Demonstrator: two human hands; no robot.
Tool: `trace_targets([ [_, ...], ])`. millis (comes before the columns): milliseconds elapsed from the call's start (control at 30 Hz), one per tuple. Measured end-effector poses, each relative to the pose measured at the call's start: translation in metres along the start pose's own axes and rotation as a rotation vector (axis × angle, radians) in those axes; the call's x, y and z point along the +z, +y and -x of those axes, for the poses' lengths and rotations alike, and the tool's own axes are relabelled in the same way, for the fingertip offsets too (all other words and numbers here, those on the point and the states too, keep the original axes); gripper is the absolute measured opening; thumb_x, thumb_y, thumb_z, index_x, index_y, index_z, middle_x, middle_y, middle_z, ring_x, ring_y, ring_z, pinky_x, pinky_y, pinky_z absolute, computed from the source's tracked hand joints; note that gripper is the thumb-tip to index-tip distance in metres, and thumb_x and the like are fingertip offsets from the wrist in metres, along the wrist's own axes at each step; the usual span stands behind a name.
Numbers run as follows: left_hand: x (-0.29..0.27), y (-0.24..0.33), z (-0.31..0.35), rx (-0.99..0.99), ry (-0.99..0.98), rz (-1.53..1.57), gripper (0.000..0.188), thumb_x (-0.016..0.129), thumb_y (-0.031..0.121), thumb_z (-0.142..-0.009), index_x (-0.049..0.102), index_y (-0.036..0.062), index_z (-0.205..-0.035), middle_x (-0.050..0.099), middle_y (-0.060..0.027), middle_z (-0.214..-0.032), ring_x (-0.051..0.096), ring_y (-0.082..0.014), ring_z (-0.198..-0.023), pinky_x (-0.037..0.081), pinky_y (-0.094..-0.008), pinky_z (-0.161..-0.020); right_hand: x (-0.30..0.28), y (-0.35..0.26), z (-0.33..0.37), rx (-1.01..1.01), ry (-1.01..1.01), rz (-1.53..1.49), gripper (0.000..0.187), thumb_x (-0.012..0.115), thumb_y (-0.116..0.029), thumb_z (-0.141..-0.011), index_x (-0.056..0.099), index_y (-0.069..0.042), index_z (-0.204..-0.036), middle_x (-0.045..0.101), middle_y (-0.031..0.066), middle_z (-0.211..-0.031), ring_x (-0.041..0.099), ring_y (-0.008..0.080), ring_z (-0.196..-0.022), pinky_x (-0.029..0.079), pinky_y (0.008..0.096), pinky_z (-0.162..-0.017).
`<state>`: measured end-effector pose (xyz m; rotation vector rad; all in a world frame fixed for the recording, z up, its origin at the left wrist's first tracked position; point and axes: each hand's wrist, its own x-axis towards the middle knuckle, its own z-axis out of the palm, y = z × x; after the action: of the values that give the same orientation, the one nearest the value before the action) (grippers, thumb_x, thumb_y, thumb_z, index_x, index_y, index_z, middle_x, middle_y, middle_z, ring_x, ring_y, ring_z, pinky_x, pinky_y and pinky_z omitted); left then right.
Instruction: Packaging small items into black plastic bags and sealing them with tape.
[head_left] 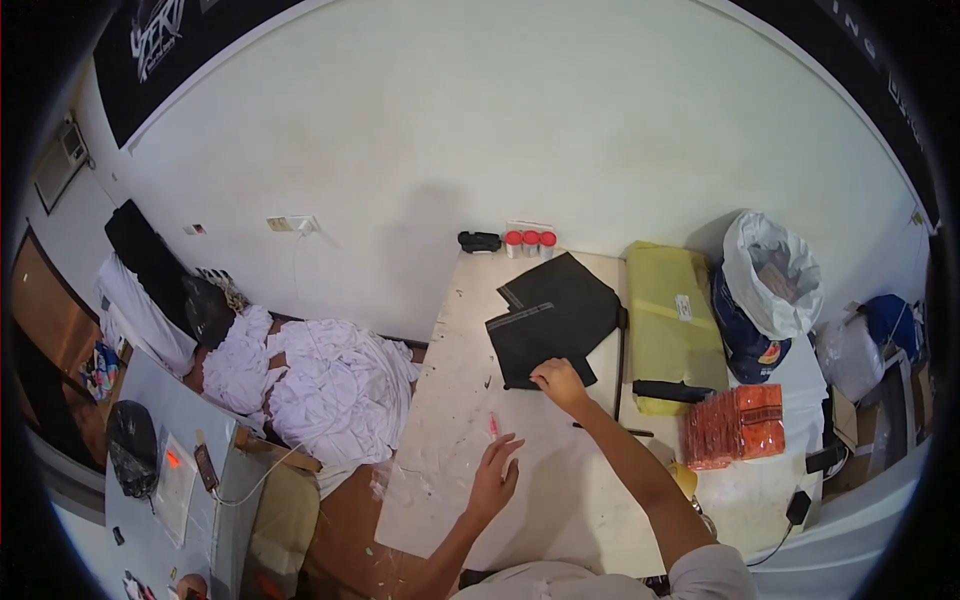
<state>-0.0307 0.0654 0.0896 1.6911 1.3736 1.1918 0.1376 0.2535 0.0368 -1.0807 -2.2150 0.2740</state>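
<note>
- Black cloth: lies flat on the white worktable, near the middle of its far half; two pale-marked edge strips at its left side. One folded piece or two overlapping: cannot tell.
- Far left: black plastic bag sits on a grey table.
- Heap of white fabric lies low, between the grey table and the white worktable.
- Small black object at the worktable's back edge, near the wall; exact kind unclear.
- Pink item, small, on the worktable just beyond the left hand's fingertips.
- Left hand: fingers loosely spread, grasping nothing visible; apart from the cloth.
- Three red-lidded containers in a row, behind the cloth.
- Right hand: fingers bent and drawn close together at the cloth's near edge; pinching or only pressing, cannot tell.
- Thin black strip along the cloth's right side.
- Yellow wrapped package, right of the strip.
- Orange-red packs in clear wrapping, nearer the person.
- White plastic bag, open-topped, farther back.
- Black power adapter with cord, near right corner.
</note>
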Motion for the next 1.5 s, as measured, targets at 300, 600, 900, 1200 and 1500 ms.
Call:
trace_targets([
  [300,-0.006,-0.005,0.024,-0.051,-0.034,0.059,0.031,0.057,-0.003,-0.08,0.06,0.0081,-0.108,0.054,-0.0112,-0.118,0.052,-0.0257,-0.11,0.043,-0.0317,-0.091,0.01,0.001,0.001,0.523,-0.129,-0.947,0.015,0.073,-0.01,-0.074,0.06,-0.003,-0.071,0.064,0.0034,-0.078,0.055,0.0073,-0.073,0.043,0.0223,-0.067],
  [600,0.012,-0.028,0.037,-0.305,-0.112,0.457,0.02,0.051,0.006,-0.09,0.059,0.0021,-0.108,0.059,-0.0075,-0.11,0.056,-0.0176,-0.103,0.044,-0.0284,-0.09,-0.018,-0.005,-0.009,0.484,0.026,-1.077,0.012,0.063,-0.005,-0.083,0.058,-0.005,-0.073,0.059,-0.003,-0.076,0.055,0.0042,-0.074,0.04,0.0164,-0.069],
  [900,0.016,-0.016,0.033,-0.7,-0.209,0.98,0.03,0.042,0.016,-0.094,0.05,0.001,-0.118,0.058,-0.01,-0.111,0.055,-0.021,-0.106,0.04,-0.0309,-0.096,-0.046,-0.003,-0.013,0.523,0.0,-0.858,0.017,0.069,-0.009,-0.077,0.067,0.001,-0.091,0.067,0.0045,-0.079,0.058,0.0074,-0.072,0.045,0.0204,-0.067],
  [1200,0.017,-0.005,0.061,-0.815,-0.177,1.187,0.031,0.04,0.016,-0.094,0.05,-0.0011,-0.118,0.057,-0.0107,-0.111,0.055,-0.0211,-0.107,0.041,-0.0322,-0.096,-0.026,-0.004,0.003,0.653,0.182,-0.951,0.01,0.062,-0.011,-0.084,0.061,-0.001,-0.085,0.057,-0.0017,-0.076,0.049,0.0055,-0.072,0.04,0.0192,-0.068],
  [1500,0.02,-0.01,0.067,-0.743,-0.133,1.235,0.038,0.034,0.023,-0.095,0.048,-0.0009,-0.121,0.056,-0.0123,-0.115,0.054,-0.0216,-0.108,0.039,-0.0334,-0.098,-0.101,-0.112,0.026,0.22,0.711,-0.482,0.008,0.059,-0.006,-0.086,0.056,0.0,-0.089,0.061,0.005,-0.08,0.055,0.008,-0.068,0.044,0.0221,-0.063],
])
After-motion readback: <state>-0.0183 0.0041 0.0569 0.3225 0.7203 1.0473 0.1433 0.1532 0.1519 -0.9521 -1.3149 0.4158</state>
